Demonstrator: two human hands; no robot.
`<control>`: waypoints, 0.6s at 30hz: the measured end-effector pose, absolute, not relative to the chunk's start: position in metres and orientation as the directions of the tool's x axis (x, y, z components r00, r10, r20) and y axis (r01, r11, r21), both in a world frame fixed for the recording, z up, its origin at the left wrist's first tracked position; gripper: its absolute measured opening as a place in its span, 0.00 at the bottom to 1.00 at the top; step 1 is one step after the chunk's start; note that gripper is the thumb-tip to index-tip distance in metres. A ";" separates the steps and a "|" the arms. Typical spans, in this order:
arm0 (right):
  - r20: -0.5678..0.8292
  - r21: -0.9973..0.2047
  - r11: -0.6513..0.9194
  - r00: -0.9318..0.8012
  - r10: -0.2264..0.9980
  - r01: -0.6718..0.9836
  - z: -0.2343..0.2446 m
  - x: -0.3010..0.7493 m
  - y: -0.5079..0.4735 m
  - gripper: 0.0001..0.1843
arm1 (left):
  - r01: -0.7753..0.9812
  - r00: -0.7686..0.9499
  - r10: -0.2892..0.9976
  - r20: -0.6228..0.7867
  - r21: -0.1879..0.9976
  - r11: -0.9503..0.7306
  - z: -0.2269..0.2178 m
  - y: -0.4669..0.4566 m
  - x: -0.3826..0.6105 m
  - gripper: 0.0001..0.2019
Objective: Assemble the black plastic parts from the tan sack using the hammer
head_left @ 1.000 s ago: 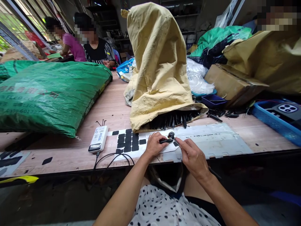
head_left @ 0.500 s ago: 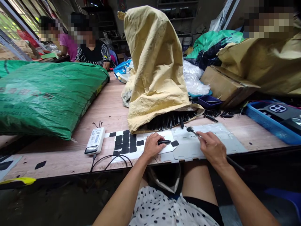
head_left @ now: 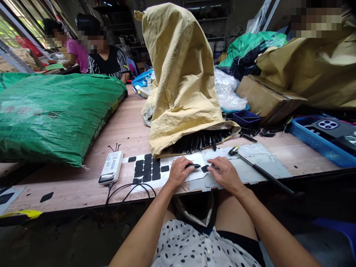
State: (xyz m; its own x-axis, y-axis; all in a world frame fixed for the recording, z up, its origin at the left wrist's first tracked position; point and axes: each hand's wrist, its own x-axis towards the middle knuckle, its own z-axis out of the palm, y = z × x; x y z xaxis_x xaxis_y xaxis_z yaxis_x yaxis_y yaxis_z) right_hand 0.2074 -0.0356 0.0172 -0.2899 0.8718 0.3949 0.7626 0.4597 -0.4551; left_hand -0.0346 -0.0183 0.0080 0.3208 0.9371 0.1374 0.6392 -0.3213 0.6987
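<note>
My left hand (head_left: 179,171) is closed around a slim black cylindrical part (head_left: 194,165), which sticks out to the right from the fingers over a white sheet (head_left: 180,182). Just right of it, my right hand (head_left: 224,173) has its fingers apart, with the thumb and fingertips beside a small black rounded square pad (head_left: 205,169). A hammer (head_left: 260,170) with a metal head and a black grip lies on the grey board (head_left: 264,155), its handle pointing over the table edge. More black pads (head_left: 147,168) lie in rows on the white sheet to the left.
A tall tan sack (head_left: 180,81) stands behind, many black parts (head_left: 200,142) at its mouth. A green sack (head_left: 55,115) fills the left. A white power bank (head_left: 111,167) has a cable attached. At right are a cardboard box (head_left: 267,96) and blue tray (head_left: 319,142). Co-workers sit beyond.
My right hand has let go of the hammer, which now lies on the board, and has moved left to the black pad. My left hand still holds the black part.
</note>
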 end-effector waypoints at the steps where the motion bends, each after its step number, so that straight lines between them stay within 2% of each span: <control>1: 0.369 -0.477 0.475 -0.322 0.872 0.740 0.017 0.196 -0.037 0.11 | 0.639 0.326 0.935 0.139 0.697 -0.326 0.008 -0.018 -0.035 0.09; 6: 0.327 -0.488 0.487 -0.366 0.871 0.724 0.010 0.173 -0.036 0.09 | 0.657 0.342 0.931 0.130 0.675 -0.336 0.010 -0.019 -0.035 0.10; 14: 0.344 -0.366 0.532 -0.421 0.840 0.763 0.006 0.165 -0.031 0.12 | 0.741 0.346 0.929 0.131 0.569 -0.357 0.008 -0.022 -0.034 0.10; 18: 0.348 -0.342 0.551 -0.442 0.827 0.761 0.004 0.161 -0.028 0.14 | 0.748 0.349 0.929 0.123 0.561 -0.355 0.007 -0.021 -0.034 0.09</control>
State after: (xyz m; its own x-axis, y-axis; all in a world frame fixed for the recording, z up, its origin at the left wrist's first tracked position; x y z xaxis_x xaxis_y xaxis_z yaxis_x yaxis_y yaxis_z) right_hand 0.1609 -0.0280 0.0041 -0.4419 0.8266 0.3484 0.7613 0.5510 -0.3417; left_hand -0.0340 -0.0213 0.0065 0.3491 0.9290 0.1226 0.7478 -0.3550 0.5610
